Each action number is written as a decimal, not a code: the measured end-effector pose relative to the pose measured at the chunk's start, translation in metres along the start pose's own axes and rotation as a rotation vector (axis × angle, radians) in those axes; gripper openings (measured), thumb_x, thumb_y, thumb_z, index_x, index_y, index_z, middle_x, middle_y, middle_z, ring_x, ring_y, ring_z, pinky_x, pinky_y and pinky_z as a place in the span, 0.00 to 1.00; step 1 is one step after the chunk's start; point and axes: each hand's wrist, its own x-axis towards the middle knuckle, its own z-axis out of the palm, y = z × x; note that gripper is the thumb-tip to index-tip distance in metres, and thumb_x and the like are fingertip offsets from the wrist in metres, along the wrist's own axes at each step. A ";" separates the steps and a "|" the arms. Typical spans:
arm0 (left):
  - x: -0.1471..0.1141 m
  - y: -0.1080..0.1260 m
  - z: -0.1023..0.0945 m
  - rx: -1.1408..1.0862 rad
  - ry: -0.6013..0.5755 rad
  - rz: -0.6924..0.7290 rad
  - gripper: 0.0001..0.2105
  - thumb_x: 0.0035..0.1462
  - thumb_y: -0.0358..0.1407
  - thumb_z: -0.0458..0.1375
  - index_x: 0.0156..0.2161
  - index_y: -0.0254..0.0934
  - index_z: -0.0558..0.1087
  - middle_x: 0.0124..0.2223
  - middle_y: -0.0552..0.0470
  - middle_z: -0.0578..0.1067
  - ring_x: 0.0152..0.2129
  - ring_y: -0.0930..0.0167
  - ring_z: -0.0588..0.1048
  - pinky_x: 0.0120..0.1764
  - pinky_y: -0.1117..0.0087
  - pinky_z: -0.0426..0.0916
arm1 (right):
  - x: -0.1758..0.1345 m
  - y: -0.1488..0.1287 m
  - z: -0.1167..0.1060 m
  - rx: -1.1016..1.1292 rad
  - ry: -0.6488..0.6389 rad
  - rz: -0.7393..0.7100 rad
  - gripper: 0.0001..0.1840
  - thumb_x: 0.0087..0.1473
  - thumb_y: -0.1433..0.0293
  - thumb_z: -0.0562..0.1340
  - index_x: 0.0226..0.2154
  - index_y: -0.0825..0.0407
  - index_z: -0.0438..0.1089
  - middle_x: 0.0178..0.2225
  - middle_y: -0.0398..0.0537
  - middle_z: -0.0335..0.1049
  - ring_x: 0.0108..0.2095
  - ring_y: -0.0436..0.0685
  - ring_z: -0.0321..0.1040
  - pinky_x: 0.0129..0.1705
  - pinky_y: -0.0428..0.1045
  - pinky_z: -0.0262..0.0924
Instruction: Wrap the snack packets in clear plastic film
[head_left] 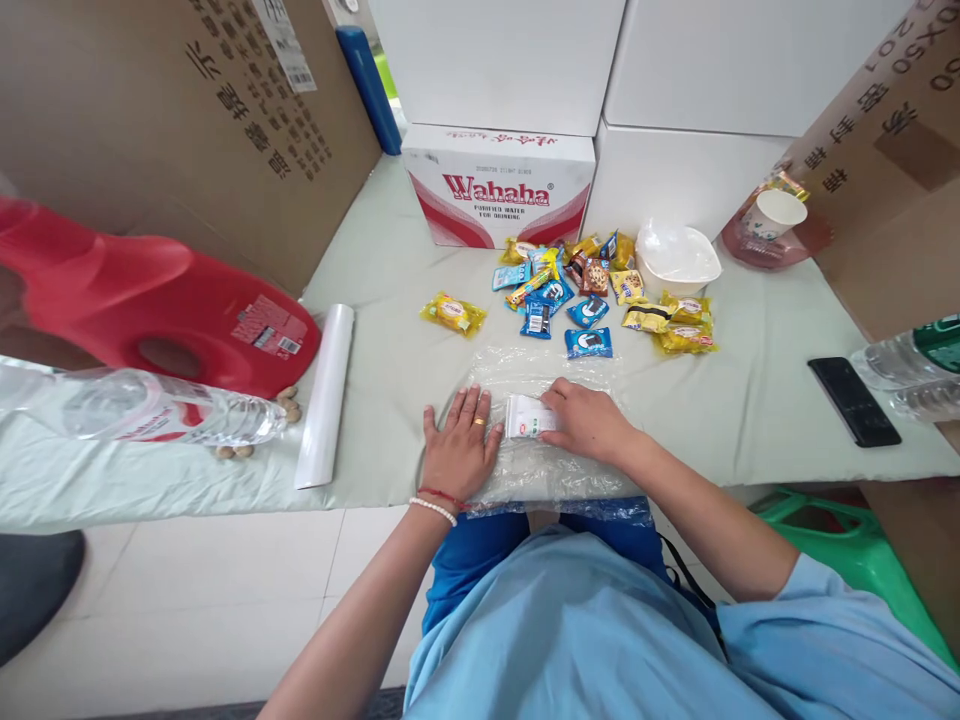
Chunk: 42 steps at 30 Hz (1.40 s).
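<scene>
A sheet of clear plastic wrap (pixel 517 470) lies crinkled on the table in front of me, its near end hanging over the edge. My left hand (pixel 461 445) rests flat on the sheet's left side, fingers spread. A small white packet (pixel 523 416) with red and green print lies on the wrap, and my right hand (pixel 585 418) grips its right end. Just beyond the wrap is a scatter of snacks: blue packets (pixel 589 343), yellow-wrapped pieces (pixel 454 313) and a brown cookie packet (pixel 595 276).
At left lie a white roll (pixel 326 395), a clear water bottle (pixel 150 405), a red jug (pixel 172 300) and several peanuts (pixel 288 405). Behind stand a Wahaha carton (pixel 499 190) and a white bowl (pixel 679 258). At right are a phone (pixel 853 400) and a paper cup (pixel 776 213).
</scene>
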 end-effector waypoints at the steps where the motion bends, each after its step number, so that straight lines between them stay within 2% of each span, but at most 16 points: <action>1: 0.000 0.000 -0.001 -0.005 -0.001 -0.001 0.29 0.74 0.46 0.41 0.74 0.36 0.58 0.75 0.38 0.57 0.73 0.55 0.57 0.70 0.30 0.44 | 0.001 -0.001 0.001 0.006 0.005 0.020 0.27 0.63 0.51 0.66 0.55 0.52 0.71 0.56 0.58 0.71 0.52 0.65 0.73 0.47 0.53 0.68; 5: -0.001 -0.001 -0.002 -0.020 0.009 0.010 0.29 0.73 0.43 0.42 0.74 0.37 0.58 0.75 0.37 0.58 0.72 0.54 0.58 0.70 0.30 0.44 | 0.004 -0.010 0.003 -0.002 -0.003 0.018 0.29 0.62 0.51 0.68 0.57 0.52 0.71 0.55 0.59 0.72 0.55 0.67 0.70 0.50 0.55 0.68; 10: 0.001 -0.002 -0.001 -0.035 0.030 0.015 0.29 0.74 0.44 0.41 0.74 0.37 0.59 0.75 0.38 0.59 0.72 0.54 0.59 0.70 0.30 0.43 | 0.007 -0.018 0.005 -0.042 0.002 -0.046 0.25 0.62 0.61 0.66 0.58 0.55 0.70 0.53 0.59 0.73 0.55 0.68 0.69 0.51 0.57 0.68; 13: 0.002 -0.001 -0.001 -0.045 0.025 0.010 0.29 0.74 0.45 0.41 0.73 0.38 0.60 0.75 0.39 0.59 0.72 0.54 0.59 0.70 0.29 0.42 | 0.005 -0.013 0.004 -0.063 0.006 -0.066 0.23 0.62 0.63 0.66 0.56 0.57 0.71 0.52 0.61 0.73 0.54 0.69 0.69 0.52 0.58 0.67; 22: 0.000 -0.002 0.000 -0.068 0.046 0.001 0.28 0.74 0.45 0.41 0.74 0.39 0.59 0.75 0.39 0.59 0.72 0.55 0.60 0.72 0.33 0.39 | 0.008 -0.001 0.001 -0.035 -0.002 -0.087 0.29 0.64 0.61 0.66 0.63 0.54 0.67 0.57 0.59 0.71 0.58 0.67 0.67 0.58 0.58 0.61; 27: 0.001 -0.004 0.000 -0.079 0.043 -0.001 0.29 0.74 0.45 0.41 0.74 0.35 0.58 0.75 0.38 0.59 0.72 0.54 0.60 0.71 0.33 0.42 | 0.009 0.004 0.007 0.004 0.026 -0.045 0.36 0.62 0.51 0.68 0.65 0.53 0.66 0.63 0.59 0.67 0.59 0.67 0.66 0.57 0.57 0.62; 32: 0.001 -0.005 0.000 -0.097 0.051 -0.021 0.29 0.74 0.45 0.41 0.73 0.34 0.60 0.75 0.36 0.59 0.72 0.54 0.59 0.72 0.35 0.44 | 0.008 0.002 0.006 0.014 0.016 -0.022 0.32 0.63 0.53 0.67 0.62 0.53 0.69 0.57 0.59 0.72 0.57 0.67 0.65 0.57 0.57 0.61; 37: -0.005 -0.010 -0.011 -0.147 0.091 -0.100 0.28 0.75 0.45 0.40 0.72 0.36 0.62 0.74 0.38 0.61 0.74 0.54 0.55 0.72 0.35 0.43 | 0.006 -0.001 0.003 -0.006 0.005 -0.068 0.31 0.65 0.58 0.66 0.65 0.53 0.66 0.59 0.60 0.71 0.59 0.69 0.62 0.59 0.61 0.58; 42: -0.016 -0.024 -0.013 -0.083 0.052 0.019 0.26 0.73 0.45 0.46 0.71 0.42 0.65 0.74 0.40 0.63 0.73 0.50 0.55 0.70 0.30 0.36 | 0.005 0.003 0.006 0.010 0.012 -0.109 0.30 0.64 0.62 0.66 0.66 0.53 0.66 0.61 0.60 0.70 0.59 0.69 0.63 0.59 0.63 0.58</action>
